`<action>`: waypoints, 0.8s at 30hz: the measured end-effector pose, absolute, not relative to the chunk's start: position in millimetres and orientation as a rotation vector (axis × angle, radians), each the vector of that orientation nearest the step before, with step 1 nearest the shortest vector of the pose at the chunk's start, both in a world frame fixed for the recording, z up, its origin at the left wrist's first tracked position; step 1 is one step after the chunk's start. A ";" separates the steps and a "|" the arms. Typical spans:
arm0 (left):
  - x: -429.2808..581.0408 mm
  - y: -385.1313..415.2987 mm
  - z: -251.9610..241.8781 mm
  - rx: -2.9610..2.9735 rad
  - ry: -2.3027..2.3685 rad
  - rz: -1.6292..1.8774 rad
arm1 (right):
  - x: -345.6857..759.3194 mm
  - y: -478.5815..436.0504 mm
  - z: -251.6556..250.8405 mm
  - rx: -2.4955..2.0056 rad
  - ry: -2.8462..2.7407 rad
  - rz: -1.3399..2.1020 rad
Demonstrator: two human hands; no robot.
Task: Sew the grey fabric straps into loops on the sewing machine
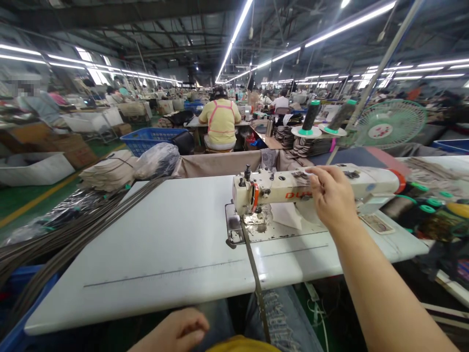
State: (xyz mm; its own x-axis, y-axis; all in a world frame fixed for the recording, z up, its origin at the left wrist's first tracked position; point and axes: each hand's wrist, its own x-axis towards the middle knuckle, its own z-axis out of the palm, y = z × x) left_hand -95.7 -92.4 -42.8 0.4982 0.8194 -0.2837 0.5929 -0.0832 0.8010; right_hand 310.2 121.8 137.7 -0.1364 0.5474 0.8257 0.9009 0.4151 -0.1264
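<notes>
A white sewing machine (271, 188) with orange trim stands on the pale worktable (176, 230). My right hand (333, 193) is raised at the machine's upper arm, its fingers curled together; what they grip, if anything, is hidden. A long, narrow dark strip (252, 259) runs from under the needle area toward me, over the table's front edge and down across my lap. My left hand (185, 327) hovers low in front of the table edge, left of the strip. Its fingers are curled in, with nothing visible in them.
Long dark strips (106, 215) drape over the table's left side. Two thread cones (310, 117) stand behind the machine, with a green fan (392, 124) to their right. A co-worker in a yellow top (222, 120) sits ahead, near a blue basket (150, 139).
</notes>
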 end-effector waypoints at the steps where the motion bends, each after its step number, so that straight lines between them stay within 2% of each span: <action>1: -80.7 -78.0 -32.7 1.718 1.093 0.411 | 305.2 109.8 128.7 -1.200 -1.756 -0.491; 3: -52.1 -48.2 -19.0 1.711 1.028 0.600 | 296.5 86.1 104.3 -1.112 -1.709 -0.397; 6: -18.6 -5.2 -21.1 2.067 1.233 0.738 | 292.2 54.6 56.4 -1.147 -1.750 -0.144; 12: 11.8 58.7 -47.6 2.553 1.496 0.541 | 333.4 -4.6 -31.7 -1.527 -1.535 0.291; 16: 13.3 66.6 -57.9 2.660 1.471 0.654 | 382.9 -45.1 -72.9 -1.850 -1.136 0.626; 24: -2.2 70.2 -95.4 2.866 1.246 0.926 | 456.9 -98.5 -142.8 -2.197 -0.459 0.597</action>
State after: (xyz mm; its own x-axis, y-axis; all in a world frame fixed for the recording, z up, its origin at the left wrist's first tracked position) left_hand -2.2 70.2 -95.4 0.5481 0.6363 0.5429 0.7033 -0.7019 0.1127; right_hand 456.9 -98.5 -142.8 0.8228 0.5028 -0.2648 0.1270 -0.6169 -0.7767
